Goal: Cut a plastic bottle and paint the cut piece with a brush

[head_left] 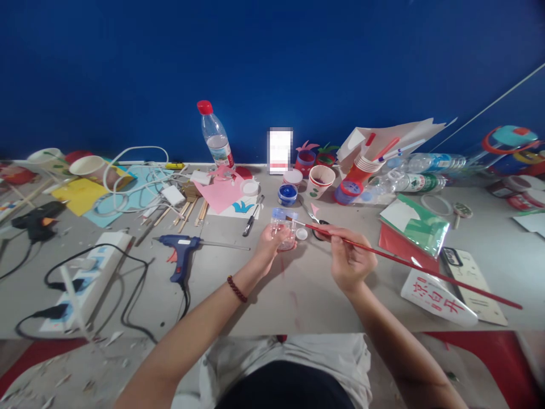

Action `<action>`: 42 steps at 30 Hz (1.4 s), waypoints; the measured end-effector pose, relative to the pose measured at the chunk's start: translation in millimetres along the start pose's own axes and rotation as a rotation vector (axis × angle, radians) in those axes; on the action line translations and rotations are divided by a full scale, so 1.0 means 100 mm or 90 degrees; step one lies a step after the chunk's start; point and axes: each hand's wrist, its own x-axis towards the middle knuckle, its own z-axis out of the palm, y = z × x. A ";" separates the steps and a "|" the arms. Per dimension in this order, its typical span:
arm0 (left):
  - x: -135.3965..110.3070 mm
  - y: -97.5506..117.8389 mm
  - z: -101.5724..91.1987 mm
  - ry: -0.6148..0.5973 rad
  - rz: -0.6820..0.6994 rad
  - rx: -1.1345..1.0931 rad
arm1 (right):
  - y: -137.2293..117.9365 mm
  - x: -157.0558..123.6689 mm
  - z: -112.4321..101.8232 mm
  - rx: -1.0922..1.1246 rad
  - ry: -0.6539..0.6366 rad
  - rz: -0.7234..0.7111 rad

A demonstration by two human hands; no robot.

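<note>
My left hand (275, 244) is wrapped round a see-through plastic cup (286, 245), which looks like a cut bottle piece. Blue paint covers a band along its far end. In my right hand (351, 258) is a long paintbrush (409, 263) with a red handle, its tip touching or very near the blue band. Just beyond the cup stands an open jar of blue paint (288, 195). A small white cap (301, 233) lies beside the cup, and scissors (317, 222) lie partly behind my right hand.
A blue glue gun (181, 250) and a power strip (91, 278) with trailing cords lie on the left. Toward the wall stand a bottle (216, 136), a paper cup (321, 183) and a lit, blurred screen (280, 150). Coloured sheets (413, 224) and a phone case (474, 284) lie right.
</note>
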 end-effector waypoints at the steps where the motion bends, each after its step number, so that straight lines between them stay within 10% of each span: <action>1: 0.00 0.00 0.00 -0.002 0.001 0.002 | -0.01 0.01 0.00 0.006 0.006 0.010; 42: 0.01 0.10 -0.12 -0.151 -0.093 -0.177 | 0.18 0.10 -0.08 -0.054 0.130 0.015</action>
